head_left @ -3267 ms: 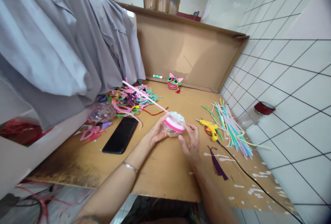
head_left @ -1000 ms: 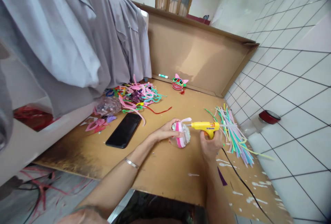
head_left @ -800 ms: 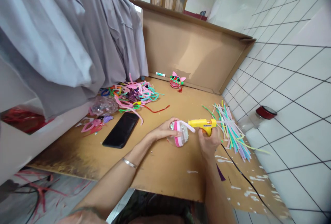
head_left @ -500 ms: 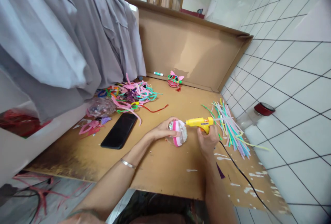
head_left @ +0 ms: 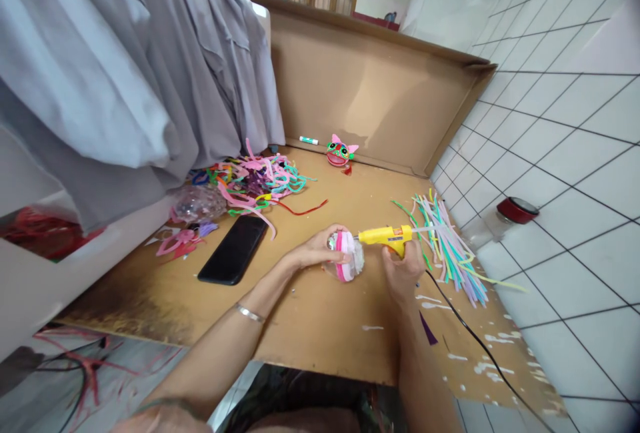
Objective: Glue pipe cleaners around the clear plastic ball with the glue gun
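Just above the cardboard surface, my left hand (head_left: 320,246) is closed round a small rounded craft piece (head_left: 345,266) with pink and white bands and a whitish, translucent right side. My right hand (head_left: 405,266) grips a yellow glue gun (head_left: 387,236) by its handle, a clear glue stick poking out of its back. The gun's nozzle points left and meets, or nearly meets, the upper right edge of the craft piece; exact contact cannot be made out. From the handle a black cord (head_left: 470,333) runs down to the right.
Left lie a black phone (head_left: 234,249) and a tangle of coloured pipe cleaners (head_left: 265,176). More pipe cleaners (head_left: 453,246) lie right, near a red-lidded jar (head_left: 515,211). A finished-looking animal face (head_left: 339,153) and a glue tube (head_left: 309,141) sit by the cardboard back wall (head_left: 360,86).
The view has shifted slightly. Both hands keep nearly the same pose, with the glue gun's nozzle still at the craft piece's upper edge.
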